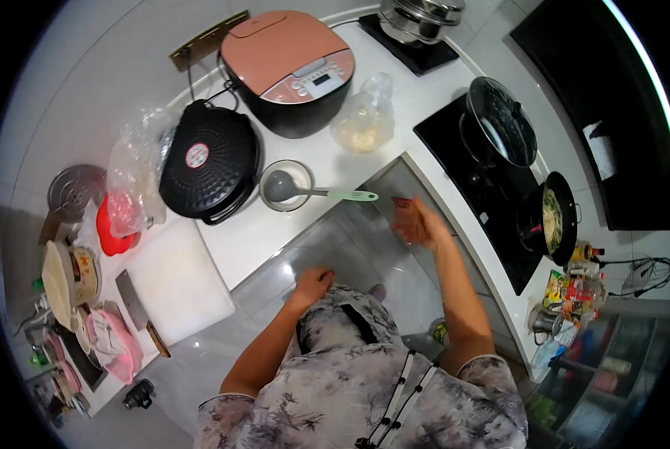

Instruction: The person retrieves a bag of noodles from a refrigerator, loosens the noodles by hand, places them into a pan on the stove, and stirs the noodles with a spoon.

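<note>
My right hand (418,224) reaches out over the front of the counter, beside the grey drawer front (395,179). Its fingers look stretched and apart, though slightly blurred. A small dark-red patterned patch (403,203) shows at the fingertips; whether it is touched cannot be made out. My left hand (314,285) is curled near my waist, with nothing visible in it. Closest to the hands, a grey ladle (281,185) with a pale green handle lies across a bowl (305,176), the handle end sticking out past the counter edge.
A rice cooker (286,56), black electric griddle (209,161) and plastic bag (365,123) stand on the counter. Right is a cooktop (492,217) with a lidded pan (503,123) and a wok (555,217) of food. Left, a cleaver (131,298) lies on a cutting board (181,280).
</note>
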A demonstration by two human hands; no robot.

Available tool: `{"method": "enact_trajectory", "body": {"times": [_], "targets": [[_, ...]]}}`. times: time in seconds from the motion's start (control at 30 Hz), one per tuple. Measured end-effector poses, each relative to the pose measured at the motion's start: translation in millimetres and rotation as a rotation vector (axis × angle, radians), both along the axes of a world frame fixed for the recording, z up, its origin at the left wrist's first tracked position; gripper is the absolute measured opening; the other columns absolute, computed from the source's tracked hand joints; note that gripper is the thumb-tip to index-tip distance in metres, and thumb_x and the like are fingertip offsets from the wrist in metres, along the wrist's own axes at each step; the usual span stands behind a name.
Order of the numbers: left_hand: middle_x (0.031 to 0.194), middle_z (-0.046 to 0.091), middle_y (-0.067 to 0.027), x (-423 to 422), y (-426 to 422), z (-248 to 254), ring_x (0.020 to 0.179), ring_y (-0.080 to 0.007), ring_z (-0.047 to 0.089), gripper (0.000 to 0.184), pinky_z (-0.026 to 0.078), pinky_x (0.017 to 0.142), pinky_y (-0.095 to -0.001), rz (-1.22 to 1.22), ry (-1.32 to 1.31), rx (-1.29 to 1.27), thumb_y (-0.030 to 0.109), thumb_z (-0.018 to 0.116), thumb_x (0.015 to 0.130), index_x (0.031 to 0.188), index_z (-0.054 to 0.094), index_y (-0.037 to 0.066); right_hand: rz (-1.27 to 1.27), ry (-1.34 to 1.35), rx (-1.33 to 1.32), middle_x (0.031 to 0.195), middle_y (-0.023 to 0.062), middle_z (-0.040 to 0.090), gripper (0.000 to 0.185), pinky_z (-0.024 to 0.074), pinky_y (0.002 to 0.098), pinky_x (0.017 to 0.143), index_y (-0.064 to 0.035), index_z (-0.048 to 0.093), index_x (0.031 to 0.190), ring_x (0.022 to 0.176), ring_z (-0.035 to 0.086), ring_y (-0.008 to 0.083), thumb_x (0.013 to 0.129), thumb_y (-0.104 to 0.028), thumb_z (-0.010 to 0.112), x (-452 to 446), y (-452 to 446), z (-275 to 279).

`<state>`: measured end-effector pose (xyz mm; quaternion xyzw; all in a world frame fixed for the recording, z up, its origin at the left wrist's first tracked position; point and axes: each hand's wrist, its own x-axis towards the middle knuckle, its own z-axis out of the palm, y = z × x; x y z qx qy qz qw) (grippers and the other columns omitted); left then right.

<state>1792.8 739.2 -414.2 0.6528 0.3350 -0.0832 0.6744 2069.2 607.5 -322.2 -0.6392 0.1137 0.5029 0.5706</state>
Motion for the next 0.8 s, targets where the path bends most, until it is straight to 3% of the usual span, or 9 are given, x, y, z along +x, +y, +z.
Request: {"method": "enact_trajectory", "body": {"times": [0.03,0.1,0.17,0.3,0.37,0.43,0.6,0.7,0.8], "targets": [[0.056,0.055,-0.0099,5.2,-3.6,-7.4,0.047,-0.017,0.051,0.028,0.041,0.049,-0.032,-0.018,0.004,-0.003,0.025,0.054,0.087,0.079,0.06,-0.001,-0.119,-0.015,-0.031,0.073,0.0186,0.062,0.057,0.0427,0.0275,0.039,0.0058,0.057,0.097,0.046,0.052,0.019,0.087,-0.05,0.049,-0.5,-23.8,-27.9],[0.055,0.054,-0.0109,13.1,-11.7,-23.9,0.046,-0.0192,0.049,0.031,0.041,0.051,-0.0337,-0.254,0.182,0.095,0.027,0.055,0.086,0.075,0.059,-0.001,-0.012,-0.071,-0.02,0.068,0.0157,0.059,0.031,0.0366,0.0285,0.036,0.0036,0.059,0.083,0.043,0.049,0.0194,0.081,-0.027,0.063,-1.9,-85.7,-87.6],[0.059,0.056,-0.0129,16.4,-19.6,-48.2,0.05,-0.0219,0.052,0.033,0.042,0.054,-0.0354,-0.345,0.202,0.174,0.03,0.054,0.086,0.075,0.061,0.0,-0.04,-0.157,-0.197,0.054,0.0066,0.049,0.02,0.0325,0.0286,0.034,0.0014,0.056,0.077,0.035,0.038,0.0138,0.079,-0.017,0.064,-19.6,-132.6,-141.5],[0.079,0.063,-0.0188,2.3,-43.5,-100.2,0.069,-0.0305,0.06,0.042,0.047,0.065,-0.041,-0.561,0.27,0.526,0.038,0.047,0.087,0.08,0.066,0.001,-0.017,-0.091,-0.36,0.049,0.0029,0.044,0.022,0.0235,0.0261,0.034,-0.0038,0.056,0.067,0.036,0.034,0.0104,0.075,-0.02,0.069,-54.0,-176.6,-189.2],[0.09,0.063,-0.0201,-11.2,-55.1,-152.2,0.084,-0.0338,0.061,0.044,0.048,0.074,-0.0434,-0.666,0.532,0.497,0.039,0.043,0.088,0.09,0.066,0.002,0.085,-0.106,-0.466,0.048,0.0016,0.043,0.023,0.0226,0.026,0.033,-0.0043,0.056,0.066,0.035,0.033,0.0103,0.076,-0.021,0.068,-60.2,-198.1,-239.8],[0.085,0.064,-0.0185,-31.4,-67.5,-202.3,0.081,-0.0346,0.06,0.04,0.047,0.075,-0.0447,-0.646,0.573,0.495,0.034,0.046,0.087,0.082,0.065,0.0,0.085,-0.074,-0.453,0.046,0.0006,0.041,0.027,0.0221,0.0264,0.032,-0.0043,0.056,0.064,0.034,0.033,0.0104,0.077,-0.025,0.067,-60.2,-208.0,-268.6],[0.085,0.062,-0.0179,-36.0,-83.6,-243.2,0.083,-0.0322,0.059,0.038,0.048,0.077,-0.0428,-0.688,0.6,0.62,0.031,0.043,0.09,0.081,0.065,0.002,0.183,-0.214,-0.516,0.045,0.0033,0.045,0.037,0.0292,0.028,0.033,-0.0027,0.058,0.059,0.034,0.039,0.0125,0.081,-0.033,0.062,-48.3,-216.8,-345.7],[0.09,0.061,-0.0179,-26.1,-82.9,-257.4,0.086,-0.0326,0.058,0.032,0.047,0.078,-0.0434,-0.677,0.519,0.672,0.026,0.043,0.09,0.086,0.063,0.002,0.215,-0.358,-0.55,0.046,0.0061,0.051,0.047,0.0371,0.0305,0.038,-0.0015,0.059,0.056,0.036,0.046,0.0151,0.084,-0.039,0.055,-32.5,-209.6,-389.5],[0.094,0.059,-0.0172,-19.9,-69.3,-278.7,0.09,-0.0334,0.056,0.026,0.047,0.078,-0.0444,-0.758,0.394,0.743,0.021,0.045,0.089,0.092,0.06,0.001,0.248,-0.431,-0.638,0.058,0.0119,0.061,0.049,0.0467,0.0354,0.066,-0.0017,0.063,0.059,0.061,0.061,0.0252,0.083,-0.042,0.049,-13.3,-194.8,-444.6]]}}
